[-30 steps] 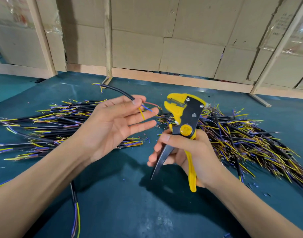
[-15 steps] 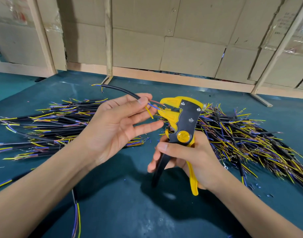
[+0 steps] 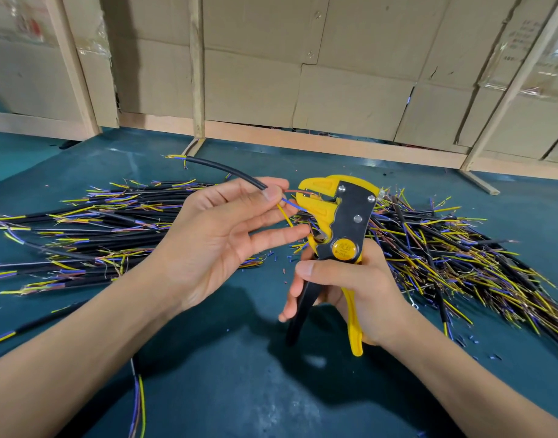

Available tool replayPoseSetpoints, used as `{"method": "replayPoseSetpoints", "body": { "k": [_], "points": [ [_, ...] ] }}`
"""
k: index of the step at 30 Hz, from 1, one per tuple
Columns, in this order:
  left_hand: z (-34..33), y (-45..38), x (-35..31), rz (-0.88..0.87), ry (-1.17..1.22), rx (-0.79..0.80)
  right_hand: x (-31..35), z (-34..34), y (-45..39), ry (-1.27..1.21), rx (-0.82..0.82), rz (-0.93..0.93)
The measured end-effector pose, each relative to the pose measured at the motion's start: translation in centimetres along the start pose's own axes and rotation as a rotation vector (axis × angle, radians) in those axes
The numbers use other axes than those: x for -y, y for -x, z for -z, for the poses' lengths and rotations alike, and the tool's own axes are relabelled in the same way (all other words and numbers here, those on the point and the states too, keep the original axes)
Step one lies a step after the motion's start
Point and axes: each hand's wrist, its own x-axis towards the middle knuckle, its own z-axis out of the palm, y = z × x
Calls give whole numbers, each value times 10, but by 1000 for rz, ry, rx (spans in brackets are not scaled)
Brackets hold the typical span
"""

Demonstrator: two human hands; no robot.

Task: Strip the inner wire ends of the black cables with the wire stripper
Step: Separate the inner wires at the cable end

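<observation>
My left hand (image 3: pixel 220 235) pinches a black cable (image 3: pixel 227 170) between thumb and forefinger, just behind its bared end. Red, blue and yellow inner wires fan out from that end. The red wire (image 3: pixel 298 191) reaches into the jaws of the yellow and black wire stripper (image 3: pixel 337 222). My right hand (image 3: pixel 347 286) grips the stripper's handles, jaws pointing up and to the left. The blue and yellow wires hang below the jaws.
A pile of black cables (image 3: pixel 91 229) lies on the teal table to the left, and a denser pile (image 3: pixel 454 257) to the right. Small insulation scraps (image 3: pixel 280 257) dot the table (image 3: pixel 239 390). Cardboard and wooden posts (image 3: pixel 197 67) stand behind. One cable (image 3: pixel 140 403) trails near my left forearm.
The stripper has moved left and closer to the cable end. The red wire now sits in its jaws. My left hand holds the cable as before.
</observation>
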Motion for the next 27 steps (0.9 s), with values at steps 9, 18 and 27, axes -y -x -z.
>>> {"method": "replayPoseSetpoints", "body": {
  "k": [9, 18, 27],
  "points": [
    [3, 0, -6, -118, -307, -124, -5, -7, 1, -82, -110, -25],
    [-2, -2, -7, -81, -46, -245, -8, -1, 0, -10, -49, 37],
    [-13, 1, -6, -73, 64, -238, -5, -4, 2, 23, -75, 55]
  ]
}}
